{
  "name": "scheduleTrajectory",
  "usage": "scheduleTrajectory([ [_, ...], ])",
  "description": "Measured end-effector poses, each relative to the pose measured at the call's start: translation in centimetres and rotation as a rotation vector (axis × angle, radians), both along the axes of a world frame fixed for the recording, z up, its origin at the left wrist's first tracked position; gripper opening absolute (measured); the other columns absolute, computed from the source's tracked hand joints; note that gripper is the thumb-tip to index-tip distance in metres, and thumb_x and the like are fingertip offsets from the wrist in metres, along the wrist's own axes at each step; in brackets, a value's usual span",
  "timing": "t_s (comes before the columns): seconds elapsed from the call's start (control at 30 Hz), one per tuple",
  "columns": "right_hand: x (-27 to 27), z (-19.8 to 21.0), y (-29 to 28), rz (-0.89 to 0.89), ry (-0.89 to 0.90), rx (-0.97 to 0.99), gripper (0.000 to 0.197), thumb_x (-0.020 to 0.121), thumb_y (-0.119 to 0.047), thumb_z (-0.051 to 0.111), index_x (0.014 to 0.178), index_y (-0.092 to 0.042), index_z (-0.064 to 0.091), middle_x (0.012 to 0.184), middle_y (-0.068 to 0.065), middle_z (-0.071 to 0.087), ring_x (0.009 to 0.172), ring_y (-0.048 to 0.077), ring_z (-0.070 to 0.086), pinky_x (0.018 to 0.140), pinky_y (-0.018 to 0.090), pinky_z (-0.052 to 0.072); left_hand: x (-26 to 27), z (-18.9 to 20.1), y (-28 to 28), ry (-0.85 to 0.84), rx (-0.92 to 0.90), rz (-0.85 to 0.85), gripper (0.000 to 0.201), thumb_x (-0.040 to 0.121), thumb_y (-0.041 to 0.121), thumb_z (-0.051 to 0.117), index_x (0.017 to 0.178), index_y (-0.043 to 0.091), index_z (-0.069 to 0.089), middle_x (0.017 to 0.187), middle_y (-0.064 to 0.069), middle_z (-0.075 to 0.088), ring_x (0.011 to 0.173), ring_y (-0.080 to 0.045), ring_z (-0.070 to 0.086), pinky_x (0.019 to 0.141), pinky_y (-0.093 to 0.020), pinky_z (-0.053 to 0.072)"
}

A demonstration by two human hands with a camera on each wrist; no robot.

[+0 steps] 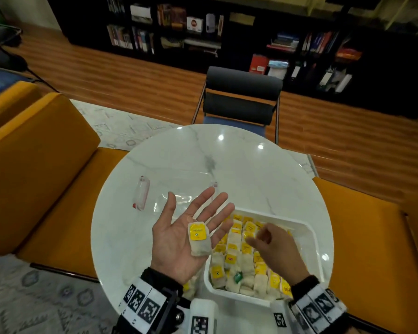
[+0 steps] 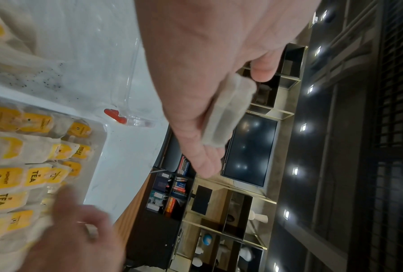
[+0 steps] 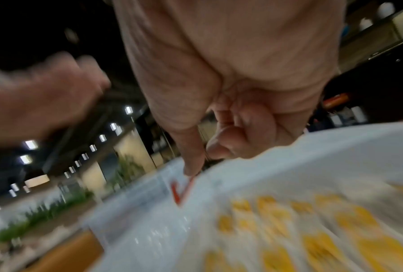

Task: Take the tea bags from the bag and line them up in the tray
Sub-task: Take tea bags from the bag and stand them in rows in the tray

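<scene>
My left hand (image 1: pixel 186 220) is turned palm up above the table with straight fingers. One tea bag (image 1: pixel 198 239) with a yellow tag lies flat on that palm, and the left wrist view shows the tea bag (image 2: pixel 228 110) resting against the left hand (image 2: pixel 207 92). A white tray (image 1: pixel 309 235) to the right holds several rows of yellow-tagged tea bags (image 1: pixel 244 259). My right hand (image 1: pixel 257 237) hovers over the tray with fingers curled in, and I see nothing in it. A clear zip bag (image 1: pixel 176 201) lies flat beyond my left hand.
The round white marble table (image 1: pixel 203 160) carries the bag and tray. The bag's red slider (image 2: pixel 115 115) lies near the tray's corner (image 2: pixel 102 139). A black chair (image 1: pixel 241 97) stands across the table. Orange benches (image 1: pixel 46 165) flank it.
</scene>
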State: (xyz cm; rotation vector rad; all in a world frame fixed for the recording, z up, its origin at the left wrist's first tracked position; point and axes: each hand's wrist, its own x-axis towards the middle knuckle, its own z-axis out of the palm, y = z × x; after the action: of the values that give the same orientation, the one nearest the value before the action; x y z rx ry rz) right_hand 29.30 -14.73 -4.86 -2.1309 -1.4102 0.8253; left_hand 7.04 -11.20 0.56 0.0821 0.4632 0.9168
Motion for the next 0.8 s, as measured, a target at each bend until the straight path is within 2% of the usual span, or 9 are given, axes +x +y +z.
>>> scheduleTrajectory([
  [0.1, -2.3, 7.5, -0.6, 0.102, 0.166, 0.286, 0.024, 0.082, -0.029, 0.079, 0.073, -0.02, 0.06, 0.062, 0.001, 0.059, 0.054, 0.005, 0.047, 0.053, 0.015, 0.039, -0.2, -0.6, -0.1, -0.009, 0.002, -0.026, 0.078, 0.094, 0.068, 0.045, 0.148, 0.012, 0.048, 0.158, -0.017, 0.038, 0.146, -0.039, 0.035, 0.124, -0.055, 0.014],
  [0.17, -4.1, 11.3, -0.9, 0.262, 0.226, 0.286, 0.019, 0.084, -0.03, 0.078, 0.076, -0.022, 0.063, 0.065, -0.001, 0.062, 0.055, 0.007, 0.05, 0.054, 0.016, 0.041, 0.0, -0.8, -0.1, -0.049, 0.016, -0.046, 0.081, 0.093, 0.071, 0.044, 0.152, 0.015, 0.043, 0.161, -0.013, 0.034, 0.149, -0.036, 0.03, 0.125, -0.053, 0.009],
  [0.23, -5.5, 12.9, -1.1, 0.361, 0.224, 0.183, 0.015, 0.085, -0.037, 0.075, 0.079, -0.028, 0.064, 0.069, -0.008, 0.066, 0.057, 0.006, 0.057, 0.055, 0.015, 0.043, 0.3, -0.9, -0.1, -0.094, 0.05, -0.058, 0.084, 0.091, 0.073, 0.045, 0.153, 0.017, 0.04, 0.162, -0.011, 0.033, 0.15, -0.035, 0.028, 0.125, -0.053, 0.009],
  [0.33, -7.3, 12.2, -1.5, 0.323, 0.173, 0.117, 0.02, 0.081, -0.044, 0.076, 0.083, -0.032, 0.061, 0.076, -0.009, 0.067, 0.062, 0.002, 0.058, 0.059, 0.014, 0.043, 0.8, -0.4, 0.1, -0.124, 0.138, -0.078, 0.083, 0.09, 0.074, 0.045, 0.153, 0.02, 0.041, 0.161, -0.008, 0.035, 0.151, -0.031, 0.027, 0.123, -0.053, 0.017],
  [0.53, -8.4, 9.7, -1.4, 0.123, 0.321, 0.181, 0.026, 0.076, -0.029, 0.082, 0.092, -0.029, 0.061, 0.076, -0.001, 0.066, 0.059, 0.002, 0.054, 0.059, 0.018, 0.044, 1.5, 1.1, 0.9, -0.076, 0.289, -0.088, 0.093, 0.075, 0.073, 0.067, 0.15, 0.021, 0.047, 0.159, -0.003, 0.039, 0.152, -0.021, 0.023, 0.119, -0.043, 0.034],
  [0.63, -8.1, 9.6, -1.1, 0.123, 0.433, 0.198, 0.023, 0.075, -0.028, 0.085, 0.087, -0.021, 0.066, 0.073, 0.002, 0.066, 0.062, 0.008, 0.056, 0.06, 0.023, 0.048, 1.6, 2.3, 1.3, 0.002, 0.375, -0.094, 0.095, 0.073, 0.076, 0.066, 0.149, 0.023, 0.047, 0.16, 0.0, 0.038, 0.152, -0.018, 0.021, 0.121, -0.042, 0.026],
  [0.7, -7.6, 9.9, -1.1, 0.138, 0.538, 0.208, 0.021, 0.075, -0.025, 0.086, 0.082, -0.016, 0.069, 0.069, 0.002, 0.065, 0.06, 0.012, 0.056, 0.06, 0.027, 0.049, 1.5, 3.0, 1.5, 0.096, 0.438, -0.105, 0.097, 0.073, 0.078, 0.064, 0.15, 0.022, 0.046, 0.159, 0.0, 0.039, 0.152, -0.017, 0.025, 0.122, -0.043, 0.02],
  [0.73, -7.4, 10.2, -1.1, 0.142, 0.593, 0.214, 0.02, 0.075, -0.023, 0.086, 0.081, -0.014, 0.07, 0.067, 0.004, 0.064, 0.06, 0.013, 0.056, 0.059, 0.026, 0.048, 1.4, 3.2, 1.6, 0.174, 0.491, -0.111, 0.098, 0.073, 0.079, 0.063, 0.15, 0.02, 0.046, 0.158, -0.001, 0.042, 0.15, -0.019, 0.03, 0.121, -0.044, 0.023],
  [0.8, -6.7, 10.9, -1.0, 0.157, 0.617, 0.256, 0.018, 0.075, -0.019, 0.085, 0.079, -0.012, 0.069, 0.067, 0.008, 0.065, 0.06, 0.014, 0.056, 0.059, 0.024, 0.047, 1.0, 3.5, 1.7, 0.388, 0.63, -0.118, 0.089, 0.077, 0.072, 0.067, 0.144, 0.016, 0.052, 0.149, -0.005, 0.053, 0.141, -0.023, 0.046, 0.113, -0.042, 0.039],
])
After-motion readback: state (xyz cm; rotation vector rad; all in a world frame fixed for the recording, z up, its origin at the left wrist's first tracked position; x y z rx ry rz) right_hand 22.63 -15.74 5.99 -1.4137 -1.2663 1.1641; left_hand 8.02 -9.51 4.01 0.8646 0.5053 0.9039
